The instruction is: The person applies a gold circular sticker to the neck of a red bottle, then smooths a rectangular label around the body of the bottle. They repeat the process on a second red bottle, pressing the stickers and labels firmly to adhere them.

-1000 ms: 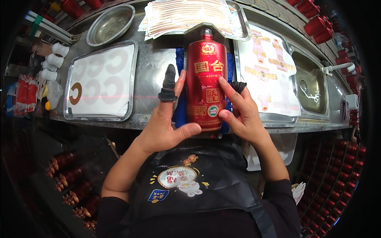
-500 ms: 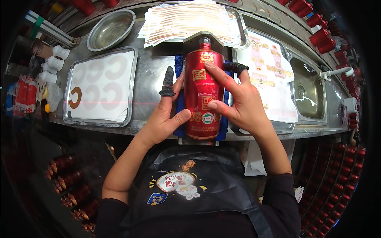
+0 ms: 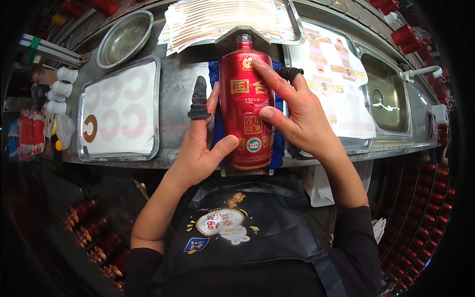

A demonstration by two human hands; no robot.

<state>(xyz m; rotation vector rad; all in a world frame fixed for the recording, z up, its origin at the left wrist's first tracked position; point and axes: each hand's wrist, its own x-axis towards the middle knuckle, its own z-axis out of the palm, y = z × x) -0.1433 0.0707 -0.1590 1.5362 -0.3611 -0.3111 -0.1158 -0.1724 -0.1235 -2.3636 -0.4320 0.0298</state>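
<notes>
Bottle: red bottle (image 3: 246, 106) lies on its back on a blue pad (image 3: 278, 143), neck pointing away from the person, base at the near edge of the steel counter (image 3: 175, 96); lying flat on the pad likely keeps it from rolling and keeps its front face up.
Left hand: left hand (image 3: 200, 151) sits against the bottle's left side, thumb pressed on the lower front near a round sticker, the other fingers stretched out along the flank; it seems to steady the bottle. A dark finger cot (image 3: 199, 99) covers the forefinger.
Right hand: right hand (image 3: 292, 114) lies over the bottle's right side, fingers spread flat across the gold marks on the front, thumb on the middle label; the flat press looks like smoothing a label down. One finger also wears a dark cover.
Left of the bottle: tray (image 3: 121, 109) with a white sheet that holds one brown ring-shaped sticker (image 3: 90, 127); a steel bowl (image 3: 124, 38) lies beyond it.
Beyond the bottle: stack of striped sheets (image 3: 222, 20), within easy reach.
Right of the bottle: sheet of printed labels (image 3: 336, 84), then a sink (image 3: 388, 94).
Below the bottle: dark apron (image 3: 232, 232).
</notes>
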